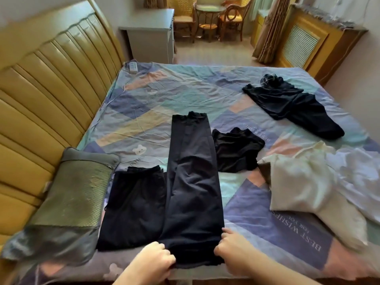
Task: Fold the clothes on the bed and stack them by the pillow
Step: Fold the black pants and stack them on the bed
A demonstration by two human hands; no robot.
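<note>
Both hands, left hand (153,256) & right hand (227,244), fingers curled gripping hem end of black trousers (191,182) on bed (257,212). Risk: uneven pull w/ fold skews legs, or drags over folded black garment (133,204) just beside pillow (67,200).

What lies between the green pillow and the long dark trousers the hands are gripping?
In the head view, a folded dark garment lies flat between the pillow and the trousers, its right edge against the trousers.

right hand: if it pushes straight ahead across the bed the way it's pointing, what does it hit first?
Probably the small black garment crumpled beside the long dark trousers that the right hand grips at the near hem. Bare sheet lies between; the exact heading is uncertain.
</note>
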